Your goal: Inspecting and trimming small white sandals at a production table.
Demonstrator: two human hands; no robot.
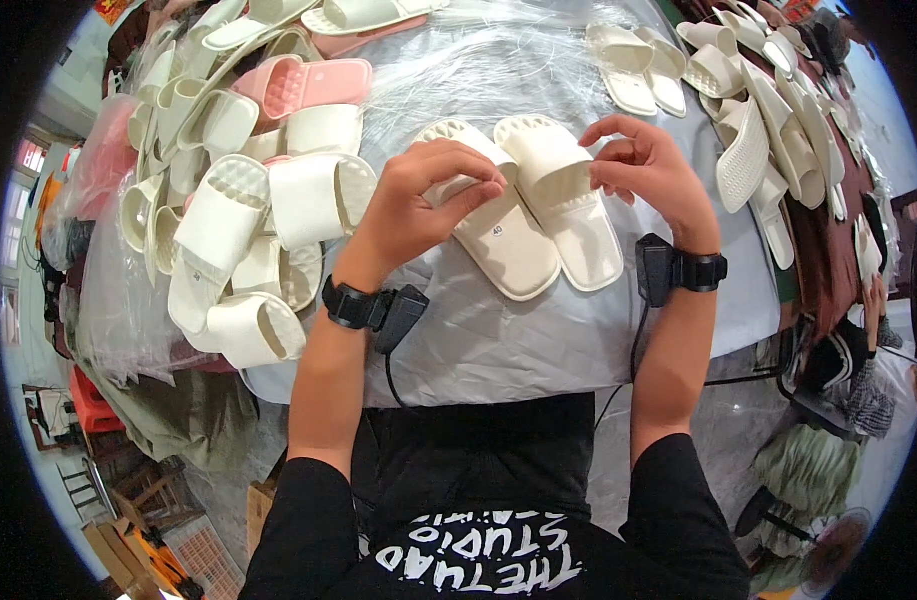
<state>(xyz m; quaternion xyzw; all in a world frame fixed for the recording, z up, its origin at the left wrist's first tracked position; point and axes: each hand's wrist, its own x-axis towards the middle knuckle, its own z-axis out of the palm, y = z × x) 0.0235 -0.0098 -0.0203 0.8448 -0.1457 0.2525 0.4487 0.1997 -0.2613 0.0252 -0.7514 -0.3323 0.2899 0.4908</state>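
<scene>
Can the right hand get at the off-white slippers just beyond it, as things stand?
Probably yes: the right hand is close to those off-white slippers, and no other slipper seems to block it across the grey cover; clear plastic lies mainly to their left.

The head view looks steeply down from above the person's black shirt (478, 445), facing outward over the grey-covered table (498, 360), the wearer's left falling on its left side. It sits near enough that the left hand (423, 195) and right hand (658, 175) show large above its middle, while its wide fisheye lens bends outlying edges toward a dark, rounded rim.
</scene>
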